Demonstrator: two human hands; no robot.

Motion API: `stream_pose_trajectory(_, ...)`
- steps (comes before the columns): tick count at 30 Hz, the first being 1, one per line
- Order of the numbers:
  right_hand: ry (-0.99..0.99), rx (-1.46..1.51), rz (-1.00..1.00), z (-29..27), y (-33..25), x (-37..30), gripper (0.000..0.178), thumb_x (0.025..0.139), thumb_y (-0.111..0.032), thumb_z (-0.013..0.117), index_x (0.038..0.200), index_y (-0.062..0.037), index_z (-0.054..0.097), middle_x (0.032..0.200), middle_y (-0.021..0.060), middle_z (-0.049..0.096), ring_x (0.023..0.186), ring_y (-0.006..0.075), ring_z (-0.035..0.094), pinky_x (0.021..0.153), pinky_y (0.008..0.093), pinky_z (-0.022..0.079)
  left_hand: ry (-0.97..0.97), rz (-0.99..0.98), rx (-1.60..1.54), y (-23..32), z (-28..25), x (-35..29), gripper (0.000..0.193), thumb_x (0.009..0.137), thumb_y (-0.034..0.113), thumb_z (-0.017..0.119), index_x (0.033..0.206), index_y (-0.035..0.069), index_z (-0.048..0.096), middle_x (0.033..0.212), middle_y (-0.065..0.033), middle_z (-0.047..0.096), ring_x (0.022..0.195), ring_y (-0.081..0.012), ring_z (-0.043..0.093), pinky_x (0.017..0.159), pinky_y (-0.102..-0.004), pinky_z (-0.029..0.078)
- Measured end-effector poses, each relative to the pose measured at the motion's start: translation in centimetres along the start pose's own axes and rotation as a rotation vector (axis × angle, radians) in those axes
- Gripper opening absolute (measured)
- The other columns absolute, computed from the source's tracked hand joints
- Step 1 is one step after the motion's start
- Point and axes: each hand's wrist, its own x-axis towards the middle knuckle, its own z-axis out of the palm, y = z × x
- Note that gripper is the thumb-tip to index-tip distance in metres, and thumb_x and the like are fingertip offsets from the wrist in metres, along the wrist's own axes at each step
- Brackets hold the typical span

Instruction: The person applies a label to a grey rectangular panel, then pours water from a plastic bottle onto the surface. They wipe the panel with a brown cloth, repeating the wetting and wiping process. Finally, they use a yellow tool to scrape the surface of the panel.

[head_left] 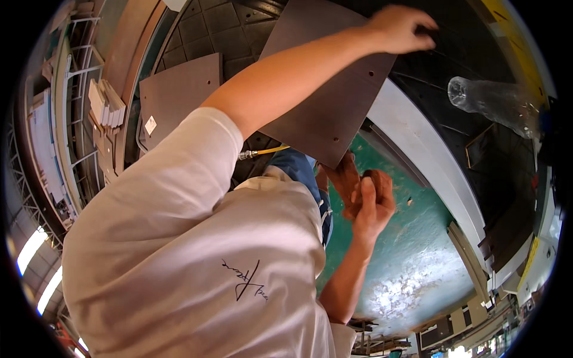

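My left arm stretches across a dark brown panel (325, 101) with small round holes. Beyond the panel's far right edge is my left hand (403, 30), its fingers bent but apart, with nothing visible in them. Nearer my body, below the panel's near corner, my right hand (375, 200) is closed with the thumb raised. It grips a limp reddish-brown piece that looks like a rag (345, 179); the fingers hide part of it. The rag reaches up to the panel's corner; whether they touch I cannot tell.
A second brown panel (179, 95) with a white label lies to the left on a dark quilted surface (218, 30). A yellow hose (271, 150) with a metal fitting passes by my waist. A clear plastic bottle (492, 104) lies at right, beyond a pale curved beam (424, 137). Green floor (412, 238) shows below.
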Motion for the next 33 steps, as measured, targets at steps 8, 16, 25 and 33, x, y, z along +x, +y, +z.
stream_pose_trajectory(8,0.077,-0.447,-0.018,5.0,4.7,2.3,0.015,0.092,-0.004,0.076,0.104,0.0034,0.07,0.102,0.0085,0.062,0.086,0.0167,0.061,0.07,0.0302,0.05,0.441,-0.163,0.153,-5.0,-6.2,-4.2,0.009,0.088,0.013,0.071,0.094,0.007,0.072,0.084,-0.0166,0.073,0.078,-0.0355,0.072,0.07,-0.0453,0.057)
stream_pose_trajectory(16,0.135,-0.718,-0.147,5.8,5.1,2.5,0.015,0.091,-0.007,0.079,0.098,0.0003,0.068,0.091,0.0028,0.054,0.063,0.0106,0.049,0.048,0.03,0.039,0.334,-0.234,0.266,-5.8,-5.2,-3.8,0.015,0.086,0.02,0.066,0.085,0.008,0.075,0.086,-0.0163,0.074,0.083,-0.0375,0.072,0.075,-0.0501,0.057)
stream_pose_trajectory(25,0.222,-0.638,-0.129,11.1,-1.8,15.8,0.025,0.096,-0.018,0.076,0.095,0.0023,0.063,0.075,0.0066,0.061,0.044,0.0103,0.049,0.036,0.0282,0.037,0.318,-0.212,0.323,-5.8,-5.1,-3.8,0.018,0.086,0.021,0.066,0.084,0.006,0.075,0.085,-0.0182,0.074,0.084,-0.0385,0.072,0.077,-0.0506,0.058)
stream_pose_trajectory(33,0.105,-0.821,-0.295,4.3,7.2,2.6,0.021,0.085,-0.005,0.084,0.086,-0.0009,0.063,0.103,0.0073,0.062,0.08,0.0134,0.061,0.05,0.0279,0.045,0.314,-0.269,0.333,-5.8,-5.6,-3.9,0.018,0.086,0.021,0.066,0.083,0.007,0.076,0.086,-0.0178,0.074,0.084,-0.0377,0.073,0.079,-0.0505,0.058)
